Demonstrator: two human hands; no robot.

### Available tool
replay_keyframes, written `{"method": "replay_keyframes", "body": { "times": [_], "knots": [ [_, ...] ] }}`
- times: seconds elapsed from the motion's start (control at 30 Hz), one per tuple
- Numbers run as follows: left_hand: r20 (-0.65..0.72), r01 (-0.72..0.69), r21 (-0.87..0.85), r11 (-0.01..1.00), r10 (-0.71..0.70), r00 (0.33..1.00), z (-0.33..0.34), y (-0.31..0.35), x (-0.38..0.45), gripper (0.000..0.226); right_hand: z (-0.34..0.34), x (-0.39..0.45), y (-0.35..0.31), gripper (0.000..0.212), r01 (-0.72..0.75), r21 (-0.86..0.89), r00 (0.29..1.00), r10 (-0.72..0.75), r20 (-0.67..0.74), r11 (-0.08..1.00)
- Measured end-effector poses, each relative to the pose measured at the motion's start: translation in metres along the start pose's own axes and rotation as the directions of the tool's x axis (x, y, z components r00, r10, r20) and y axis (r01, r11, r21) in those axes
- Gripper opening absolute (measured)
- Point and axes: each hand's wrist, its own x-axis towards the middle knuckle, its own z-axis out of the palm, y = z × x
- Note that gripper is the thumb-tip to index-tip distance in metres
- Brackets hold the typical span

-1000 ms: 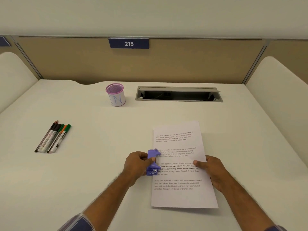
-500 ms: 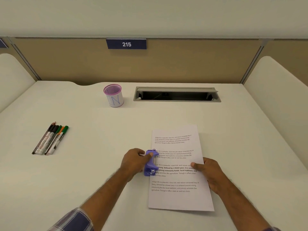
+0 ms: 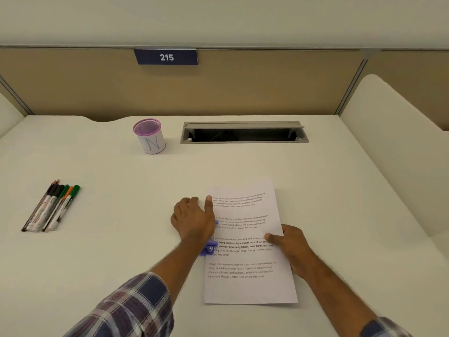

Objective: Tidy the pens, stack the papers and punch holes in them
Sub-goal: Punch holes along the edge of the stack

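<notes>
On the white desk, printed papers lie stacked; legible text includes "Village life is a peaceful, close-knit…". Left hand presses flat, fingers extended, on the purple hole punch at the papers' left edge; right hand pinches their right edge. Pens lie far left; cup marked "LN"; sign reads "215".

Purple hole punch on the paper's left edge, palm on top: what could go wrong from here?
1. The left hand covers most of the purple plastic hole punch, so paper depth in the slot cannot be checked; holes may land off.
2. The right hand holds only the right edge of the white printed paper stack; pressing could skew the sheets.
3. The marker pens lie loose on the white desk, away from the pink-rimmed mesh cup.
</notes>
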Motion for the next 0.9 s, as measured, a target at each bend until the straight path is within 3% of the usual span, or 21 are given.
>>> {"method": "replay_keyframes", "body": {
  "times": [0.2, 0.9],
  "knots": [
    [-0.008, -0.028, 0.105, 0.994, 0.029, 1.0, 0.006, -0.004, 0.0, 0.054, -0.003, 0.003, 0.004, 0.014, 0.012, -0.02, 1.0, -0.012, 0.004, 1.0],
    [-0.111, -0.067, 0.075, 0.995, 0.075, 0.991, 0.02, -0.016, -0.001, 0.05, -0.006, 0.013, 0.007, 0.014, -0.006, 0.0, 0.998, 0.006, 0.057, 1.0]
  ]
}}
